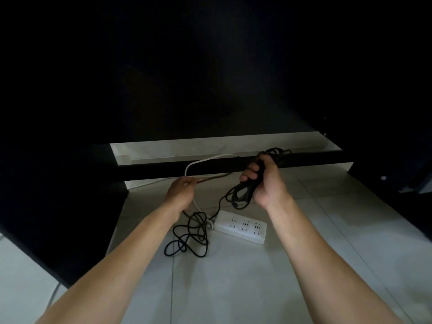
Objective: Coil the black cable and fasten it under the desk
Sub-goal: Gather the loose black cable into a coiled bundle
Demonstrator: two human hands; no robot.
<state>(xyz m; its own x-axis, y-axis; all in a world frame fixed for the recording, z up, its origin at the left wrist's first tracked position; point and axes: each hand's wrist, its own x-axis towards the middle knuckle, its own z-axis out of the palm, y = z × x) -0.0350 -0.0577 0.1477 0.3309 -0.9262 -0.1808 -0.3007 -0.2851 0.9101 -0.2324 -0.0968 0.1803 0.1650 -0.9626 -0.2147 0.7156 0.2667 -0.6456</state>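
Under desk (210, 66): unlabelled power strip (242, 226)

Surface: pale grey tiled floor (233, 288), thin grout lines running near to far.
Centre: white rectangular plastic power strip (240, 229), lying flat, sockets up, angled with left end farther.
White lead: white round cord (196, 202) leaves the strip's left end, running far-left.
Left of strip: loose tangle of thin black cable (189, 239) on the tiles, loops overlapping, touching the strip's left end region.
Far edge: black horizontal bar (163, 170) across the floor's far side; contact with tiles cannot be told.
Near left: pale cord (52, 298) on the floor, partly hidden.
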